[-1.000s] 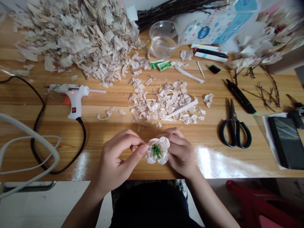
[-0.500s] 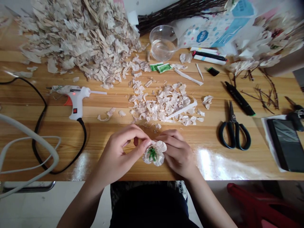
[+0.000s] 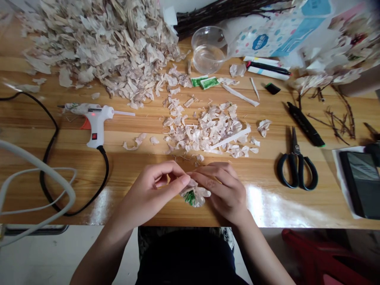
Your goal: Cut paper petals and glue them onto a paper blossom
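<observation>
Pinching the petal flower [image 3: 194, 196] at lower centre, your left hand [image 3: 151, 192] and right hand [image 3: 227, 192] each have a grip clenched on it. Pale petals already ring its green middle; loose petals [image 3: 208, 128] lie unused beyond on the counter [image 3: 267, 170]. Farther, upper centre, the clear cup [image 3: 209, 49] seems to hold a little liquid.

White flower [image 3: 194, 196] mostly hid by left hand [image 3: 148, 194], right hand [image 3: 226, 193]; dark device [image 3: 360, 184] cut by rt edge.

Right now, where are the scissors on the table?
In the head view, the scissors lie on the table's right side, below the black marker and left of the dark flat device.
</observation>
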{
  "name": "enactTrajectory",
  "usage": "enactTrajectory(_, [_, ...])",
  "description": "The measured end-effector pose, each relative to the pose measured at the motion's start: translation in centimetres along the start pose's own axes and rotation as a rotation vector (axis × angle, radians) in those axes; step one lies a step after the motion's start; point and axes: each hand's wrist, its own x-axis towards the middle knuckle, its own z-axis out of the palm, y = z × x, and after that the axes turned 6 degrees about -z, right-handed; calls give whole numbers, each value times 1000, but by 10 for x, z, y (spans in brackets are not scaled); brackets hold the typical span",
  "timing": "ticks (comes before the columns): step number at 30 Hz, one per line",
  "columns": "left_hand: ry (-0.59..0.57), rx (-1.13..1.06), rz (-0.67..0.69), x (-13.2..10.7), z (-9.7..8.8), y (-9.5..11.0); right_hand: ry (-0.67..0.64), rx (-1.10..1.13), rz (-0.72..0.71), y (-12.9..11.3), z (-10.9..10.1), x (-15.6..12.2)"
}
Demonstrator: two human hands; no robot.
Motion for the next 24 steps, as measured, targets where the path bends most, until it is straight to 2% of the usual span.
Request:
enactTrajectory(8, [231,15,110,7,6,-7,45,123,180,1,4,4])
enactTrajectory(13, [393,83,193,3,8,-10,219,282,433,2,7,-2])
enactTrajectory(16, [392,132,227,0,11,-12,334,439,584,4,8,-5])
enactTrajectory(19, [338,182,258,0,20,-12,392,550,668,6,8,-4])
enactTrajectory(24, [261,86,228,6,37,-9,405,582,646,8,8,-2])
